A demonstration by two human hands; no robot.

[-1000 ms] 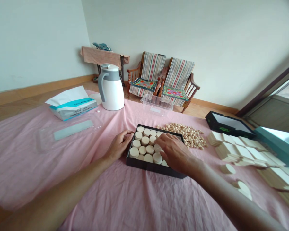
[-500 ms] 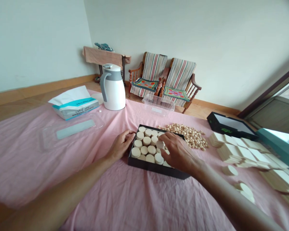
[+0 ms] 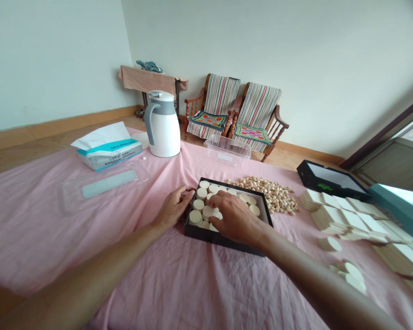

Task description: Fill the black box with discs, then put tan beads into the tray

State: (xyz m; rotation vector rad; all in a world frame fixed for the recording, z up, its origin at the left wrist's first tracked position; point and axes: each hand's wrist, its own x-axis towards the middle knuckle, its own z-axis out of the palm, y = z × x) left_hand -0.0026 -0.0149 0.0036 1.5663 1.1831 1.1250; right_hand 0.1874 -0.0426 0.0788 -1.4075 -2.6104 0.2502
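A shallow black box (image 3: 223, 237) lies on the pink cloth, holding several round pale wooden discs (image 3: 195, 217), some stacked. My left hand (image 3: 175, 206) grips the box at its left edge, thumb and fingers at the rim. Over the middle of the box, my right hand (image 3: 232, 215) is bent down with a wooden disc (image 3: 208, 211) between its thumb and fingers. That hand hides part of the discs below. White lining shows at the box's right end, near a few more discs.
Behind the box lies a heap of small wooden pieces (image 3: 271, 192). Stacked wooden squares (image 3: 333, 217), loose discs (image 3: 330, 244) and a black lid-like tray (image 3: 332, 178) lie at right. A white jug (image 3: 165, 135), tissue pack (image 3: 110, 153), clear lid (image 3: 106, 183) and clear container (image 3: 229, 149) stand farther off.
My right hand has moved left across the box, uncovering discs and white lining at the right end. My left hand stays at the box's left edge.
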